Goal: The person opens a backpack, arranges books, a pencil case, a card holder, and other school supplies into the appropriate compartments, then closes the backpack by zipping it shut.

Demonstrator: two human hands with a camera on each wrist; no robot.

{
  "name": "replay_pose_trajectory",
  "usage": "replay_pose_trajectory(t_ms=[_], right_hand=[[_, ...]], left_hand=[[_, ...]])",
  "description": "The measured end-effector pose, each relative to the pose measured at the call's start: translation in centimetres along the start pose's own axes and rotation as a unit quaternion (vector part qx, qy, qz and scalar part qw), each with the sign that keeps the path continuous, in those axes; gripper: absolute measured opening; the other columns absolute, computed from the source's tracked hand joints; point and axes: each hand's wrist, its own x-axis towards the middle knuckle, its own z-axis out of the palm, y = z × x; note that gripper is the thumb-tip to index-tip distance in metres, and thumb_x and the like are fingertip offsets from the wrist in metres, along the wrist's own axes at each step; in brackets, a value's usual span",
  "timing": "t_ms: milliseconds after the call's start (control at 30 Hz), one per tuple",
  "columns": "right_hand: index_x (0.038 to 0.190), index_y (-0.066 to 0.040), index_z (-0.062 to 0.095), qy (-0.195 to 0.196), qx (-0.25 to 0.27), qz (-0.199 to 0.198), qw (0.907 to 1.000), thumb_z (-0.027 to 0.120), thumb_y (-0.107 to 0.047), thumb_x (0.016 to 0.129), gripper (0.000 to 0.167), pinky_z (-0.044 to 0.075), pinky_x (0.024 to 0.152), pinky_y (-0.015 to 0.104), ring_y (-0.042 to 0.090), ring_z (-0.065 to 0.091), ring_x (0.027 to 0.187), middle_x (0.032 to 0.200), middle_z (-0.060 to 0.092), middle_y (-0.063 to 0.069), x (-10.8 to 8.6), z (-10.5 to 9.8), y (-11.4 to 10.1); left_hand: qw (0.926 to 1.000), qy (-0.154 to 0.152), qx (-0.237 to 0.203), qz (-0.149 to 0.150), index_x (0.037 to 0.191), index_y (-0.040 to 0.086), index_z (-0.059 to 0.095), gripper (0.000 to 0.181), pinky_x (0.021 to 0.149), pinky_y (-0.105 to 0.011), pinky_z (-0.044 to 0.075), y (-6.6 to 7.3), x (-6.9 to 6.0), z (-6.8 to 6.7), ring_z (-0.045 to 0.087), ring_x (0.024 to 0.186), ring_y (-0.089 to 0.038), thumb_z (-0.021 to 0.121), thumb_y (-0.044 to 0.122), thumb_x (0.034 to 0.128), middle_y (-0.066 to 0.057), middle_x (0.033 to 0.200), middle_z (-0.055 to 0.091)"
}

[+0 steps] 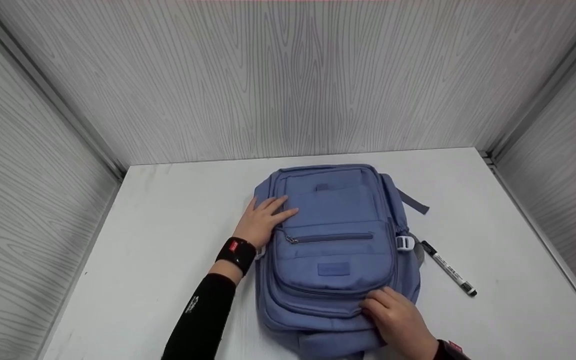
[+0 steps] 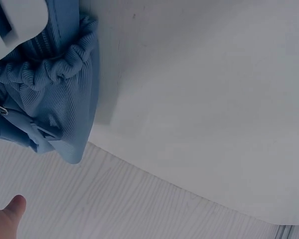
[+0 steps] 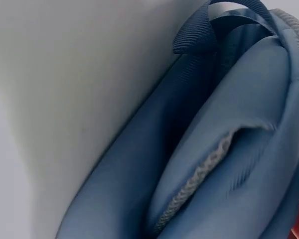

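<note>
A blue backpack [image 1: 335,210] lies on its back on the white table, its front pocket facing up. My left hand [image 1: 260,220] rests on its left edge with the fingers spread; in the left wrist view, part of that hand [image 2: 2,219] shows near the gathered side pocket [image 2: 65,104]. At the lower right of the front, my right hand [image 1: 395,317] has curled fingers pinching the backpack along a curved zipper. Whether a zipper pull lies between those fingers is hidden. The right wrist view shows the bag's folded straps [image 3: 214,179] and handle loop [image 3: 197,32].
A black-and-white marker [image 1: 449,268] lies to the right of the backpack. A loose strap end [image 1: 413,201] sticks out from the bag's right side, above a white buckle [image 1: 406,243]. Grey wood-grain panels [image 1: 293,80] stand behind the table and on both sides.
</note>
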Motion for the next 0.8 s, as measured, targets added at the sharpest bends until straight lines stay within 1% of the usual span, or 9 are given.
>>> replay_pose_trajectory(t_ms=[100, 167, 200, 233, 333, 533, 600, 700, 800], right_hand=[[0.081, -0.012, 0.067, 0.001, -0.020, 0.003, 0.9998, 0.056, -0.018, 0.097, 0.020, 0.046, 0.068, 0.025, 0.012, 0.054, 0.071, 0.082, 0.064, -0.003, 0.0, -0.2, 1.2], [0.080, -0.011, 0.067, -0.003, -0.026, 0.008, 0.9996, 0.067, -0.008, 0.085, 0.006, 0.047, 0.068, 0.025, 0.013, 0.054, 0.071, 0.081, 0.065, -0.003, 0.0, -0.3, 2.1], [0.079, -0.011, 0.067, -0.005, -0.029, 0.013, 0.9995, 0.071, -0.004, 0.079, 0.008, 0.047, 0.068, 0.025, 0.013, 0.055, 0.071, 0.081, 0.065, -0.003, 0.1, -0.3, 2.6], [0.079, -0.010, 0.067, -0.007, -0.029, 0.018, 0.9994, 0.075, 0.001, 0.072, 0.016, 0.047, 0.068, 0.025, 0.013, 0.055, 0.071, 0.081, 0.066, -0.003, 0.2, -0.4, 3.1], [0.078, -0.009, 0.068, -0.010, -0.033, 0.038, 0.9987, 0.080, 0.010, 0.062, 0.028, 0.050, 0.071, 0.028, 0.014, 0.058, 0.073, 0.081, 0.068, -0.001, 0.5, -0.3, 4.7], [0.077, -0.007, 0.071, -0.021, -0.046, 0.064, 0.9967, 0.080, 0.014, 0.059, 0.029, 0.056, 0.072, 0.033, 0.018, 0.063, 0.076, 0.082, 0.072, 0.003, 1.5, 0.0, 7.8], [0.076, -0.006, 0.071, -0.028, -0.049, 0.067, 0.9961, 0.080, 0.014, 0.059, 0.028, 0.055, 0.069, 0.030, 0.020, 0.064, 0.077, 0.082, 0.072, 0.005, 2.0, 0.2, 8.9], [0.077, -0.004, 0.072, -0.048, -0.049, 0.072, 0.9951, 0.078, 0.013, 0.064, 0.023, 0.056, 0.068, 0.033, 0.023, 0.067, 0.078, 0.082, 0.072, 0.007, 2.9, 0.6, 10.5], [0.078, -0.001, 0.072, -0.068, -0.048, 0.086, 0.9929, 0.076, 0.013, 0.068, 0.018, 0.058, 0.069, 0.036, 0.026, 0.069, 0.080, 0.084, 0.073, 0.011, 3.8, 1.0, 11.9]], left_hand=[[1.0000, 0.005, 0.007, -0.003, 0.142, 0.034, 0.054, 0.058, 0.114, -0.063, 0.034, 0.0, -0.6, 0.0, 0.049, 0.137, -0.033, 0.058, 0.002, 0.0941, -0.006, 0.152, 0.048], [0.9998, 0.009, 0.014, -0.007, 0.142, 0.033, 0.054, 0.056, 0.113, -0.063, 0.035, 0.0, -1.2, 0.0, 0.050, 0.136, -0.032, 0.062, 0.006, 0.0935, -0.006, 0.151, 0.049], [0.9997, 0.011, 0.017, -0.010, 0.142, 0.032, 0.055, 0.055, 0.113, -0.063, 0.036, 0.1, -1.5, -0.1, 0.050, 0.136, -0.032, 0.063, 0.008, 0.0929, -0.006, 0.151, 0.050], [0.9996, 0.013, 0.020, -0.012, 0.141, 0.031, 0.055, 0.055, 0.113, -0.062, 0.036, 0.1, -1.8, -0.1, 0.050, 0.136, -0.032, 0.064, 0.009, 0.0924, -0.006, 0.151, 0.050], [0.9993, 0.016, 0.029, -0.019, 0.141, 0.029, 0.056, 0.053, 0.112, -0.061, 0.037, 0.3, -2.7, -0.2, 0.050, 0.136, -0.031, 0.065, 0.011, 0.0917, -0.005, 0.150, 0.051], [0.9983, 0.030, 0.044, -0.024, 0.138, 0.022, 0.060, 0.050, 0.114, -0.058, 0.037, 1.3, -4.3, -0.5, 0.050, 0.137, -0.030, 0.068, 0.012, 0.0888, -0.005, 0.148, 0.054], [0.9979, 0.036, 0.047, -0.025, 0.136, 0.019, 0.061, 0.051, 0.114, -0.058, 0.037, 1.6, -4.7, -0.4, 0.051, 0.137, -0.031, 0.071, 0.014, 0.0867, -0.006, 0.147, 0.056], [0.9971, 0.039, 0.054, -0.035, 0.134, 0.018, 0.062, 0.053, 0.115, -0.057, 0.037, 2.3, -5.2, -0.2, 0.052, 0.137, -0.031, 0.076, 0.020, 0.0832, -0.007, 0.144, 0.058], [0.9966, 0.048, 0.046, -0.049, 0.130, 0.016, 0.065, 0.055, 0.115, -0.057, 0.037, 3.2, -5.7, -0.2, 0.054, 0.135, -0.031, 0.081, 0.026, 0.0787, -0.009, 0.139, 0.062]])
